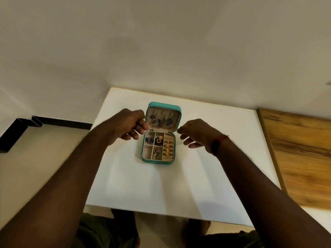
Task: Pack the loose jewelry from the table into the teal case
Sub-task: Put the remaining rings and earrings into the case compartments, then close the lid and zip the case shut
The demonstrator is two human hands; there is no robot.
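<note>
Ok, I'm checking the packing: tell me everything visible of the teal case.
The teal case stands open on the white table, lid upright at the far side, beige-lined. Dark earrings hang in the lid; gold rings fill the base's right column, other pieces its small compartments. The left hand is at the lid's edge, contact unclear; the right hand hovers apart.
</note>
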